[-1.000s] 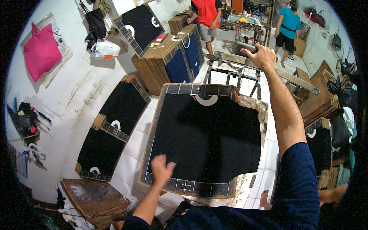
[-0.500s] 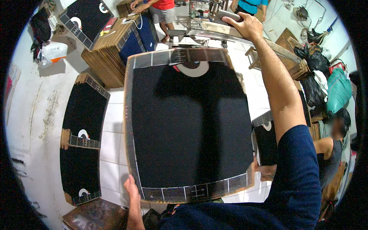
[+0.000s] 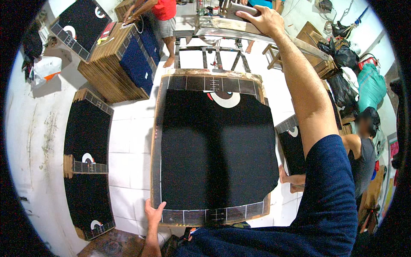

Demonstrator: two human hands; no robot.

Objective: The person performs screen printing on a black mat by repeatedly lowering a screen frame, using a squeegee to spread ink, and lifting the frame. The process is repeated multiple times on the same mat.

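Observation:
In front of me is a large wooden-edged board [image 3: 156, 128] covered by black fabric [image 3: 218, 171], with a white curved print [image 3: 228, 101] near its far edge. Gridded dark strips run along its near and far ends. My left hand [image 3: 154, 212] grips the near left corner, thumb on top and fingers along the outer edge. My right arm stretches up and far right. My right hand [image 3: 267, 21] is closed round a grey oblong piece [image 3: 244, 9] above a pale wooden beam [image 3: 222, 23]; how far the piece extends is hidden.
Left of me lie more boards with black fabric [image 3: 87, 128]. Beyond them stands a tall stack of boards [image 3: 102, 81], with a person in a red shirt [image 3: 164, 9] beside it. A person in grey [image 3: 364, 167] is close on my right. Black bags [image 3: 342, 81] line the right wall.
The board appears smaller and flatter, and a metal stand now shows past its far edge. My left thumb has spread over the corner. The whole view has shifted; my right hand keeps its hold.

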